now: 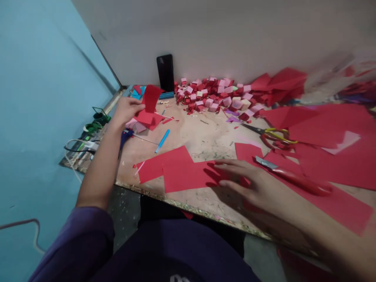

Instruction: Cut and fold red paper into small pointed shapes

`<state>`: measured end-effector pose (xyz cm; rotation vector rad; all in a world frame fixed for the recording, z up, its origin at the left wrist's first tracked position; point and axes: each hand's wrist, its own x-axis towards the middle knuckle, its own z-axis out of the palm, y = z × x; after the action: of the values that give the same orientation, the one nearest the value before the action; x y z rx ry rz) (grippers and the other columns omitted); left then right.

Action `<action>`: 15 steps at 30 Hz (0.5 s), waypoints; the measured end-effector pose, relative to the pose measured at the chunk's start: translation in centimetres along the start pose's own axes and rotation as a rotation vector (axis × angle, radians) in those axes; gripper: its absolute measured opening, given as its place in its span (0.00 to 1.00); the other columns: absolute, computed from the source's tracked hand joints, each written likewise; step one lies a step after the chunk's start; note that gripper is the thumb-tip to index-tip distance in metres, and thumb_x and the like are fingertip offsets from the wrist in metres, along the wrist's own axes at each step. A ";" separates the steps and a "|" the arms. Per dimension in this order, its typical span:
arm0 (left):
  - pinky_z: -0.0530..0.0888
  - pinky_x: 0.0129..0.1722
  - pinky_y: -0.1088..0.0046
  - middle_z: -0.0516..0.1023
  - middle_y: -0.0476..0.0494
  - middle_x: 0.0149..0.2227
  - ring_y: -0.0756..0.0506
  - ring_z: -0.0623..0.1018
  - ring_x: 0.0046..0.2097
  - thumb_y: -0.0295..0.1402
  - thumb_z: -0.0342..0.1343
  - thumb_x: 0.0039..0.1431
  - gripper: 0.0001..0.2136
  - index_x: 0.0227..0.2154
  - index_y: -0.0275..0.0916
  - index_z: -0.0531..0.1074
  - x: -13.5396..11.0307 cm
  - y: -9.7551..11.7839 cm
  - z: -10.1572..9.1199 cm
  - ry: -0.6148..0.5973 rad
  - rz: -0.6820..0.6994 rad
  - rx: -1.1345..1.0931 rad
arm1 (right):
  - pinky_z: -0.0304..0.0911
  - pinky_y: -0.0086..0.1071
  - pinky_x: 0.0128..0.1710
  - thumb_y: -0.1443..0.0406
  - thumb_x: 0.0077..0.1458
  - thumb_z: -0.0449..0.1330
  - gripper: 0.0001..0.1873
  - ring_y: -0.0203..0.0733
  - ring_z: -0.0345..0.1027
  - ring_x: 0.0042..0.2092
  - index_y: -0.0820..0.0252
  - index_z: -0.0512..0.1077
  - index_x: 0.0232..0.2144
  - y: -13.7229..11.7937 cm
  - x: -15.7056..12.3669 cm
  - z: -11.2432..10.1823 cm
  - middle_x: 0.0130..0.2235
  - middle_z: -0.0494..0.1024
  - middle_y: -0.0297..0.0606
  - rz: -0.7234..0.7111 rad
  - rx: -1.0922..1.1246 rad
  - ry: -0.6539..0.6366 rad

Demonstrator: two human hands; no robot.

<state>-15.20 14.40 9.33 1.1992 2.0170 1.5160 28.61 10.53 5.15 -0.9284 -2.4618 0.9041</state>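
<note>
At the table's left side, my left hand point(128, 111) pinches a small piece of red paper point(152, 98), its far end raised. Other red paper point(149, 118) and pink scraps lie just under it. My right hand point(249, 180) is open, fingers stretched out low over a flat red paper strip point(185, 176); I cannot tell whether the fingertips touch it. Another red piece point(151, 162) overlaps that strip on the left. Beyond my right wrist lie a red-handled cutter knife point(299, 180) with its blade showing and scissors point(273, 135) with yellow and red handles.
A heap of small pink and red paper cubes point(214, 94) sits against the wall, beside a leaning black phone point(166, 73). Large red sheets point(331, 137) cover the right side. A blue stick point(162, 141) lies mid-left. Cables and a green roll point(92, 127) are at the left edge.
</note>
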 end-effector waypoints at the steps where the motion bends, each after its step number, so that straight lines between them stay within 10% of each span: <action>1: 0.75 0.41 0.66 0.73 0.47 0.23 0.44 0.76 0.33 0.24 0.68 0.51 0.05 0.26 0.35 0.77 0.5 -0.5 -0.9 -0.068 -0.030 0.200 | 0.74 0.59 0.58 0.53 0.65 0.64 0.22 0.64 0.75 0.61 0.49 0.80 0.59 -0.1 -0.3 0.5 0.62 0.80 0.47 -0.034 -0.058 -0.020; 6: 0.70 0.56 0.56 0.72 0.49 0.24 0.41 0.76 0.40 0.31 0.72 0.54 0.08 0.30 0.36 0.79 -0.1 -1.0 -2.6 -0.202 0.001 0.704 | 0.66 0.62 0.63 0.60 0.69 0.59 0.21 0.62 0.73 0.63 0.56 0.77 0.60 -0.1 -1.1 3.1 0.62 0.79 0.49 -0.187 -0.293 -0.063; 10: 0.66 0.61 0.53 0.82 0.40 0.45 0.36 0.75 0.51 0.33 0.69 0.58 0.13 0.45 0.36 0.80 -2.5 0.8 -1.5 -0.239 0.124 0.768 | 0.68 0.54 0.58 0.63 0.71 0.57 0.17 0.56 0.76 0.55 0.59 0.77 0.57 -0.1 -1.0 3.3 0.56 0.83 0.47 -0.236 -0.377 -0.067; 15: 0.65 0.62 0.44 0.72 0.25 0.63 0.26 0.68 0.63 0.39 0.60 0.68 0.20 0.57 0.31 0.76 -5.5 3.2 -0.4 -0.294 0.413 1.129 | 0.69 0.46 0.49 0.63 0.71 0.54 0.14 0.50 0.77 0.45 0.58 0.80 0.45 -1.2 -0.6 2.1 0.46 0.85 0.47 -0.251 -0.382 -0.069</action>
<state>-10.95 10.11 11.20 2.1565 2.5197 0.1142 27.45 8.50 4.36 -0.6845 -2.7873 0.3947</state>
